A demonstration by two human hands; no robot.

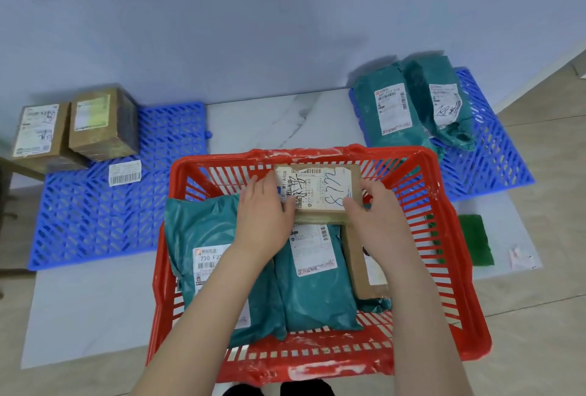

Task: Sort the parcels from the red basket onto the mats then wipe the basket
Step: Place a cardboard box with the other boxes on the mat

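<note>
Head camera view: a person's left hand [263, 208] and right hand [377, 214] hold a small cardboard box [317, 192] by its two sides at the far end of the red basket [444, 237], each grip curled round a side edge of the box. The box's labelled top face, marked with handwritten blue numerals, is turned up to the camera. Below it in the basket lie a teal mailer bag [203, 230] on the left, a second teal bag [317, 294] in the middle and a brown box [358, 268] against the right wall. The basket stands on a white marbled surface [269, 122] between two mats. On the left blue mat [95, 221] two taped cardboard boxes [38, 132] [101, 122] sit side by side at the far corner, with a loose barcode label [124, 173] just in front of them. On the right blue mat [488, 167] two teal parcels [390, 110] [444, 100] lie touching, one overlapping the other. Just right of the basket rests what looks like a folded green cloth [475, 240].
</note>
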